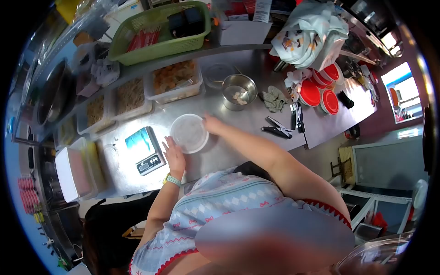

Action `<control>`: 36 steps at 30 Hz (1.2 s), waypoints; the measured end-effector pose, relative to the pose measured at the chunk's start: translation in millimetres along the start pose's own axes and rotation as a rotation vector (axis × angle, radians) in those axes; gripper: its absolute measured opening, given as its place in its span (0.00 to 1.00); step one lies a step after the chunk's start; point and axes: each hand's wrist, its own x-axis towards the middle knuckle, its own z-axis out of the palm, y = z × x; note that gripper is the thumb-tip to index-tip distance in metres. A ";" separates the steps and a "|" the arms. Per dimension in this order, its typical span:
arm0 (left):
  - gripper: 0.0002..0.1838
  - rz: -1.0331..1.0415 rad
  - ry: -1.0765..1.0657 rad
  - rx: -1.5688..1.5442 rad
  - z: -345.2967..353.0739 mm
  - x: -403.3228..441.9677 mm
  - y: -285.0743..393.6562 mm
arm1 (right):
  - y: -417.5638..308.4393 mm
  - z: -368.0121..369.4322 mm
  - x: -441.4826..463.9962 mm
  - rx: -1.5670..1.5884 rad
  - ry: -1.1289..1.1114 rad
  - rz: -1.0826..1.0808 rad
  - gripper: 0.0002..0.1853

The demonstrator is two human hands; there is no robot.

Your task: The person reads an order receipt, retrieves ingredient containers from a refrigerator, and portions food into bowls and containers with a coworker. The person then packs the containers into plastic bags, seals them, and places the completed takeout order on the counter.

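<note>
A round translucent white plastic bowl [189, 134] is on the steel counter in front of me. My right hand [213, 125] grips its right rim, with the fingers partly hidden behind the edge. My left hand [175, 156] lies against the bowl's lower left side, fingers stretched out and apart. Just left of that hand sits a kitchen scale [151, 163] with a shiny plate. Beyond the bowl to the right stands a steel pot [239, 91] with some pale pieces at its bottom.
Food tubs, including one with orange pieces [175, 77], line the counter's back. Behind them is a green basket [160, 48]. To the right lie a crumpled cloth [275, 99], black staplers [277, 128], red-lidded tubs [310, 93] and plastic bags [309, 39]. A white box [72, 174] stands left.
</note>
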 end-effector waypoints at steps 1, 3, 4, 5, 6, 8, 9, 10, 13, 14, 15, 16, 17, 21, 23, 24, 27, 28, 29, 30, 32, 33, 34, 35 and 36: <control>0.31 0.016 0.004 0.005 -0.5 5.3 4.1 | 7.5 -8.1 0.6 0.021 0.070 -0.026 0.22; 0.29 0.052 0.129 -0.097 -34.1 9.1 64.1 | -1.4 -53.9 -21.9 0.266 0.051 0.012 0.21; 0.26 0.263 0.166 -0.183 -65.4 13.1 121.4 | -31.3 -104.7 -57.1 0.479 -0.044 0.080 0.21; 0.23 0.464 0.202 -0.275 -105.6 12.6 181.0 | -42.3 -136.1 -81.0 0.471 0.070 0.051 0.20; 0.20 0.680 0.226 -0.197 -139.6 4.4 220.0 | -43.9 -159.6 -96.7 0.452 0.183 0.022 0.19; 0.14 1.077 0.416 -0.135 -182.7 -8.3 275.8 | -28.6 -194.9 -113.0 0.603 0.344 -0.273 0.20; 0.12 1.254 0.623 -0.130 -196.3 -12.6 297.6 | -20.1 -217.8 -120.9 0.627 0.366 -0.360 0.20; 0.11 1.392 0.851 -0.111 -209.9 -17.2 319.4 | -5.8 -257.1 -130.5 0.557 0.279 -0.315 0.21; 0.11 1.576 1.069 -0.218 -218.7 -12.0 336.6 | 26.8 -339.9 -136.8 0.564 0.819 -0.474 0.25; 0.13 1.638 1.065 -0.225 -215.6 -16.3 341.4 | 17.0 -361.7 -145.2 0.565 0.871 -0.524 0.29; 0.15 1.700 1.060 -0.231 -212.2 -20.7 346.0 | 34.3 -390.1 -136.5 0.199 1.065 -0.427 0.30; 0.23 1.537 1.019 0.000 -207.6 -30.9 354.5 | 55.7 -415.2 -128.7 0.033 1.125 -0.442 0.36; 0.27 1.445 1.007 0.104 -193.8 -35.8 368.5 | 67.6 -439.4 -114.3 0.025 1.118 -0.448 0.36; 0.37 1.227 1.325 -0.283 -114.0 -36.2 454.7 | 115.3 -487.5 -70.5 -0.254 1.278 -0.382 0.43; 0.30 1.258 1.236 -0.512 -89.0 -41.7 457.5 | 114.2 -490.1 -60.5 -0.183 1.332 -0.504 0.41; 0.19 1.274 1.122 -0.473 -83.2 -43.0 448.5 | 115.6 -487.3 -67.2 -0.136 1.299 -0.502 0.36; 0.16 1.162 0.647 -0.322 -52.7 -48.6 429.4 | 130.7 -487.0 -75.7 -0.001 1.246 -0.629 0.25; 0.14 1.072 0.531 -0.326 -38.0 -46.5 433.2 | 133.4 -488.6 -83.2 0.005 1.232 -0.624 0.22; 0.10 1.021 0.387 -0.384 -20.1 -39.6 431.9 | 134.2 -493.0 -90.6 0.019 1.220 -0.629 0.22; 0.10 0.946 0.360 -0.379 -1.8 -36.2 433.5 | 139.3 -499.1 -98.1 0.128 1.116 -0.533 0.21; 0.11 0.863 0.326 -0.367 26.5 -39.2 429.6 | 124.7 -493.9 -119.5 0.305 1.149 -0.565 0.18; 0.11 0.798 0.251 -0.384 38.1 -42.6 426.1 | 131.5 -497.5 -121.1 0.310 1.145 -0.568 0.18; 0.11 0.738 0.183 -0.404 47.3 -42.5 424.6 | 140.5 -507.8 -120.2 0.286 1.042 -0.560 0.18; 0.11 0.736 0.184 -0.404 53.5 -42.9 422.4 | 140.0 -511.4 -125.6 0.260 0.939 -0.542 0.18; 0.13 0.716 0.109 -0.418 58.4 -45.8 419.5 | 139.8 -514.7 -131.0 0.132 1.015 -0.610 0.16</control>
